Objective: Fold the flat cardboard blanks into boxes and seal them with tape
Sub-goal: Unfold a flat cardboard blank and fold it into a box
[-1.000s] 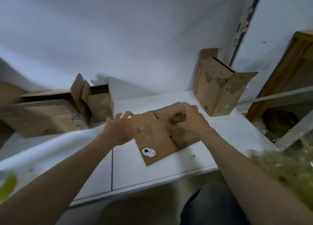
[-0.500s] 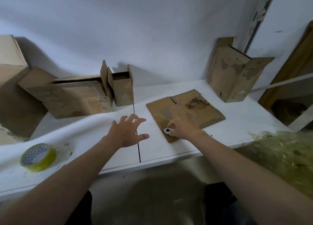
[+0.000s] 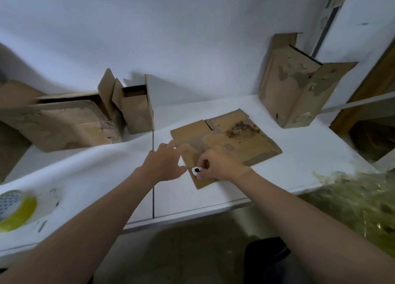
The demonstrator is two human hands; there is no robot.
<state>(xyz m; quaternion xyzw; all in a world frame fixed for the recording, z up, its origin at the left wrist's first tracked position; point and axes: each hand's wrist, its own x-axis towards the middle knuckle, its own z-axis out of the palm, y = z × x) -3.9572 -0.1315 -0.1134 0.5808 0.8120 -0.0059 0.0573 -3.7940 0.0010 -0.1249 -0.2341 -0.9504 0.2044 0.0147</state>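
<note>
Judging by its look, the cardboard blank (image 3: 230, 138) will be light and fairly stiff, but it is worn: the top paper is peeled in places and there is a dark stain near its far side, so it may tear or bend wrongly if you pull on one thin flap. It lies flat on the white surface (image 3: 299, 155), in the middle, a little turned, with its near corner close to the front edge. Your right hand (image 3: 220, 166) has the fingers curled and pinches the blank at its near left edge, just beside a small white sticker (image 3: 195, 170). Your left hand (image 3: 164, 164) is spread, the fingertips touching the left edge of the blank. I think you should take hold of it at two opposite edges, near the creases, and not by the torn corners, because a flat sheet is hard to lift from a smooth surface. The tape roll (image 3: 15, 209) waits far to your left, well apart from the blank.
</note>
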